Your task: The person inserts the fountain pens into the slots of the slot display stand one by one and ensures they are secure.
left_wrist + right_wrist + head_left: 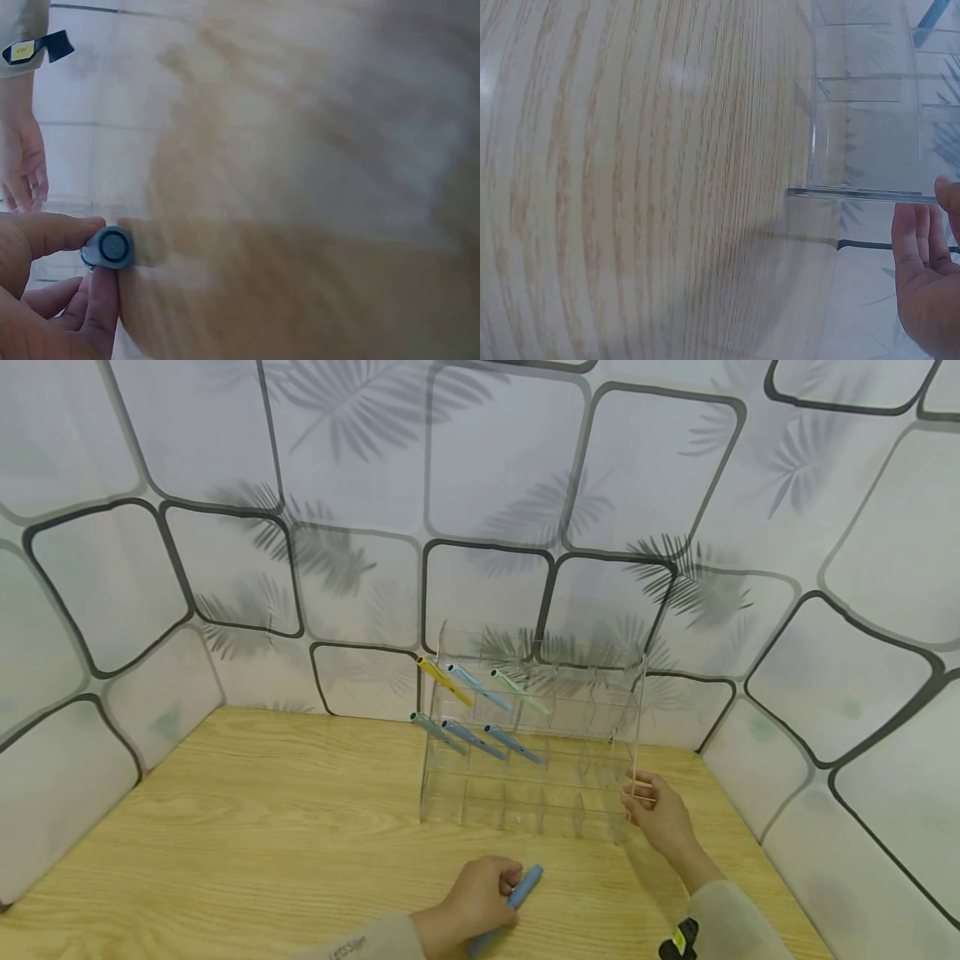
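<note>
A blue pen (528,885) is pinched between the thumb and fingers of my left hand (480,895), low over the wooden table in front of the rack. Its round end (112,246) faces the camera in the left wrist view. My right hand (664,817) grips the right side panel of a clear acrylic rack (521,818); in the right wrist view the thumb and fingers (905,244) lie on opposite sides of that panel (855,193). Slanted pens sit on the rack's left part: yellow (445,682), light blue (478,687) and pale green (520,691) above, grey-green (437,732) and two blue ones (472,739) below.
The rack stands on a light wood-grain table (300,827), near its back edge. Behind and on both sides hangs a pale patterned cloth (495,468) with dark frames and leaf shapes. A black and yellow strap device (681,938) sits on the right sleeve.
</note>
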A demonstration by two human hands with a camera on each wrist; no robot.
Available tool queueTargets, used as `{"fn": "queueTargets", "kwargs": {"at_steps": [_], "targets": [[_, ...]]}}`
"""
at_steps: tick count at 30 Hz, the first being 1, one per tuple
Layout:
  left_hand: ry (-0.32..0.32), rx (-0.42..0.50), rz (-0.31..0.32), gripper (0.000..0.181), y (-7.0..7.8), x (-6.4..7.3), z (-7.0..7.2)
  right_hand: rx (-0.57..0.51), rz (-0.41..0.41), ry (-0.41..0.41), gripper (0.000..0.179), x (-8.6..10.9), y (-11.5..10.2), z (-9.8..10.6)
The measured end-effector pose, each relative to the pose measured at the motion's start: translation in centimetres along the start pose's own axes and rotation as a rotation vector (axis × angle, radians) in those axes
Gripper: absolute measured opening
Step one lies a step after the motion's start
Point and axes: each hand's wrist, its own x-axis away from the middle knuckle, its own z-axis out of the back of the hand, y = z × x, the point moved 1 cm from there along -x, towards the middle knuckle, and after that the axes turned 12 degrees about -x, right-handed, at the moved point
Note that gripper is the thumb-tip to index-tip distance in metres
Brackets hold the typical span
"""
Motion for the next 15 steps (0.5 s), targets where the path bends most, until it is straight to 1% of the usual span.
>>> {"fn": "queueTargets", "kwargs": {"at_steps": [2,4,7,9,12,15], "targets": [[-0.023,0.026,0.009,0.05,0.0,-0.1,0.2,0.005,-0.001,0.001,0.043,0.0,0.0,0.0],[-0.053,0.074,0.038,0.05,0.0,-0.2,0.5,0.012,-0.004,0.0,0.043,0.0,0.1,0.0],[-0.106,0.171,0.107,0.05,0.0,-0.3,1.1,0.019,-0.005,-0.002,0.043,0.1,0.1,0.0],[-0.131,0.212,0.152,0.05,-0.1,-0.3,1.5,0.018,-0.003,-0.002,0.044,0.1,0.1,0.0],[-0.168,0.227,0.206,0.049,-0.1,-0.3,2.1,0.016,0.001,-0.003,0.044,0.0,0.1,0.0],[-0.206,0.226,0.24,0.048,-0.2,-0.3,2.8,0.015,0.003,-0.001,0.044,0.0,0.1,0.0]]}}
